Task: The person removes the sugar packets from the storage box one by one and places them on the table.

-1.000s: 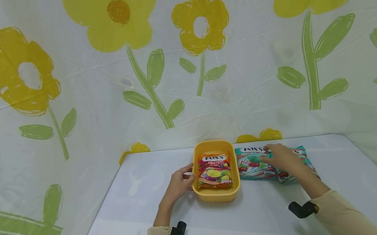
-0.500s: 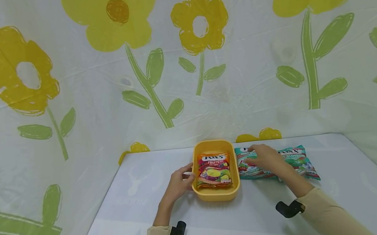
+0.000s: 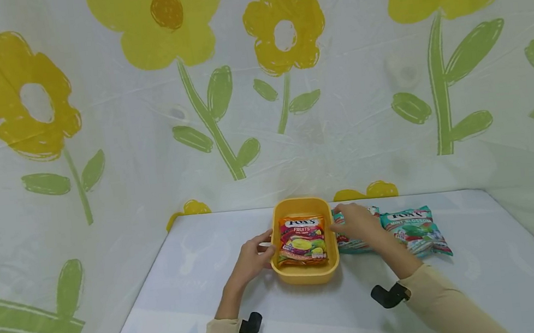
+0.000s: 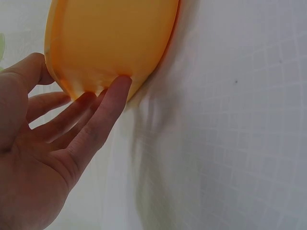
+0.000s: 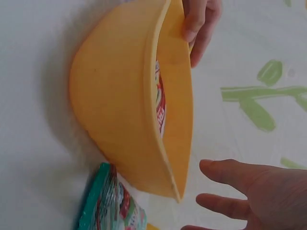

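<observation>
A yellow plastic container (image 3: 309,279) stands on the table with an orange bag of fruit candies (image 3: 302,242) inside. My left hand (image 3: 249,260) holds its left side; one digit lies at the rim (image 4: 47,43) and other fingertips rest against the outer wall. My right hand (image 3: 358,223) is by the container's right rim with its fingers apart and nothing between them. Under that hand lies a teal bag of mint candies (image 3: 352,246), partly hidden. The right wrist view shows the spread fingers (image 5: 225,172) apart from the container wall (image 5: 115,91).
A second teal candy bag (image 3: 415,232) lies to the right of the first on the white table (image 3: 164,310). A flower-printed sheet (image 3: 348,97) hangs behind the table's back edge and down both sides.
My right hand has moved left from over the two teal bags to the container's right rim, uncovering the right-hand bag. The left hand and the container stay in place.
</observation>
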Motion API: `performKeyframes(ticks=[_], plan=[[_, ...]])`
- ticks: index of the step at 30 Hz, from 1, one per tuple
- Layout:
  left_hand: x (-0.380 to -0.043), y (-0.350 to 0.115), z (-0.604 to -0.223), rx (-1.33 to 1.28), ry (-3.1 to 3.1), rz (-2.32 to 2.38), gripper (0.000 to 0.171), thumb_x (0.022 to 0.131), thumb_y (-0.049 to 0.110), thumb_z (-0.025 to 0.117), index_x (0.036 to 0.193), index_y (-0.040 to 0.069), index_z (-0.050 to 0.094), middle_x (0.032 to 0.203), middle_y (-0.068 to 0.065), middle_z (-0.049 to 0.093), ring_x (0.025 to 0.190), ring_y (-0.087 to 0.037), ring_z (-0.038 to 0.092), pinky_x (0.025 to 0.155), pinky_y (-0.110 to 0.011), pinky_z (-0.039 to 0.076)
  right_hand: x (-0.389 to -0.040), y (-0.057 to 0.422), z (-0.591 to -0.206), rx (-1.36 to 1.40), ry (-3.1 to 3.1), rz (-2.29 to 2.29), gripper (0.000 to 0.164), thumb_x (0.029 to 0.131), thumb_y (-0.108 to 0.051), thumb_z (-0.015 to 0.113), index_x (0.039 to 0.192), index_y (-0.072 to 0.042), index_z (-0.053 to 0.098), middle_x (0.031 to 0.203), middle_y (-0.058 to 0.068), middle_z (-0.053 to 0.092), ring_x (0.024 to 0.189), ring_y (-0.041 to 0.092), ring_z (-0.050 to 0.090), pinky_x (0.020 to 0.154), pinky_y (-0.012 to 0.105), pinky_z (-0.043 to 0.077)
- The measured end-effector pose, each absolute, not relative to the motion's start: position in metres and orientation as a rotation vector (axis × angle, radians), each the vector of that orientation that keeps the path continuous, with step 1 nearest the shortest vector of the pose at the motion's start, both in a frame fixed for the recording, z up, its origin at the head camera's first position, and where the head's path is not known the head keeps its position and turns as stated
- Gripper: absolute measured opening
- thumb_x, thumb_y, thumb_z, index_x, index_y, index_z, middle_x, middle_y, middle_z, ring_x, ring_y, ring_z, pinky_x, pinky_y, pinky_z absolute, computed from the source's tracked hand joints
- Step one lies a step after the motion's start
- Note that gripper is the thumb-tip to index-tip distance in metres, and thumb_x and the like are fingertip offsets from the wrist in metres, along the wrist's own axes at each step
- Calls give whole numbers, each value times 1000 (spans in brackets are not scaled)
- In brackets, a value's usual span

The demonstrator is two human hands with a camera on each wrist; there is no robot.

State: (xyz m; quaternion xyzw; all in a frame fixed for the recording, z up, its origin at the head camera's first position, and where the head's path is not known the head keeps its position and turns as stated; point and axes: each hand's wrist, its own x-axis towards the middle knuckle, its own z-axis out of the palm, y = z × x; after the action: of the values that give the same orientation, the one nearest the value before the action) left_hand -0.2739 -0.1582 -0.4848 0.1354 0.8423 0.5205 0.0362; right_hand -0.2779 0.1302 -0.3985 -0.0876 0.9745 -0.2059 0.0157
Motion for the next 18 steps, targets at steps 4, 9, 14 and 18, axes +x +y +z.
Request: performKeyframes(ticks=[4,9,14,18], plan=[[-275,-158,-485,409,2575,1609,52,97,19,59,146,8,47,134,-20,58,108,-29,65,64,-28,62,-278,118,-400,-268,3038,-666,47,89,-32,70,125,-2,63,119,21,65,99,32,60,84,50,57],[-275,-158,-483,407,2561,1614,52,97,18,59,146,7,45,135,-20,57,108,-30,65,64,-28,62,-279,101,-399,-250,3033,-677,48,89,-35,70,126,-4,63,119,19,64,103,31,59,91,51,55],[-273,-157,-482,408,2563,1606,52,97,17,58,147,6,44,134,-21,57,110,-33,65,64,-28,62,-277,86,-398,-271,3023,-713,46,89,-34,71,125,-5,63,121,18,64,101,30,59,91,49,56],[-272,-157,-481,405,2565,1610,52,97,15,58,147,6,45,134,-21,57,109,-33,65,63,-28,62,-277,75,-400,-270,3019,-720,46,89,-34,71,125,-7,62,122,18,64,100,29,60,89,47,57]])
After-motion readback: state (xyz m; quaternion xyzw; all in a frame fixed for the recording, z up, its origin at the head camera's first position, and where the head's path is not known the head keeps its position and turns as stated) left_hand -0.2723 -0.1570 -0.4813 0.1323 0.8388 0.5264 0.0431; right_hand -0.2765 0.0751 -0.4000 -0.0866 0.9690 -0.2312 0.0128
